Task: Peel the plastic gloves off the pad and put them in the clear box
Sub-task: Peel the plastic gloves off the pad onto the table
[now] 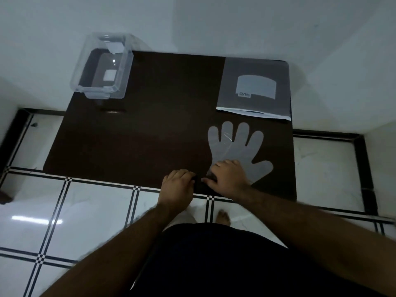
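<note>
Gloves [240,146] lie flat near the table's [128,136] front right edge; the right hand [229,179] presses the cuff, fingers spread, holding nothing, so the left hand [177,185], curled beside it, can seemingly pinch a layer free; the clear box [100,67] waits empty, well apart at far left

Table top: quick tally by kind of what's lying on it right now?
Plastic glove pad: 1
Clear box: 1, open
Grey packet: 1
Total: 3, on the dark table.

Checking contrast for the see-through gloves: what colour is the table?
Very dark brown table, seen from the head view.
</note>
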Motion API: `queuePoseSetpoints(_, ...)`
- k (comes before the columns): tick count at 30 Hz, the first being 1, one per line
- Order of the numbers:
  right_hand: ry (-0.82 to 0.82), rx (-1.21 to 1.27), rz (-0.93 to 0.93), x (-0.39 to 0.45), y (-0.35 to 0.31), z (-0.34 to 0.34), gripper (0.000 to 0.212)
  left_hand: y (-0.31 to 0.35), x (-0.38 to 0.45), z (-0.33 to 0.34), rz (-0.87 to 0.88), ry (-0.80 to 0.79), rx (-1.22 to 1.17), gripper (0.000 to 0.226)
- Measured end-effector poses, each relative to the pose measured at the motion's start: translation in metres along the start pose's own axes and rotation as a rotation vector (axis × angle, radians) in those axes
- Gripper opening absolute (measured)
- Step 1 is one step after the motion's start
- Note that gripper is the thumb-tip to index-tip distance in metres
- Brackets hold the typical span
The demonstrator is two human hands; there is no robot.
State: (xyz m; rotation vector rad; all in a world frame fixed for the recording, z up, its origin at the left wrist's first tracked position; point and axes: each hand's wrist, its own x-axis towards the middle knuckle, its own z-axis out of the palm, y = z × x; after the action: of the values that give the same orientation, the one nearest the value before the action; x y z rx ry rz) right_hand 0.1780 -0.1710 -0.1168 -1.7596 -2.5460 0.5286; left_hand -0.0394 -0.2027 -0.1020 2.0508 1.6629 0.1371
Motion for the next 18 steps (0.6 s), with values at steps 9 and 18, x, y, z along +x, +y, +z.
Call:
queuePoseSetpoints(9, 0.045, 0.066, 0.167, 0.001, -0.018, 0.012, 0.016, -0.014, 0.009, 0.001, -0.013, -0.04, -0.142, 0.032)
queuePoseSetpoints(18, 0.185, 0.47, 0.235, -0.011, 0.004, 0.011, 0.008, 0.02, 0.044, 0.01, -0.236, -0.162, -0.521, 0.025)
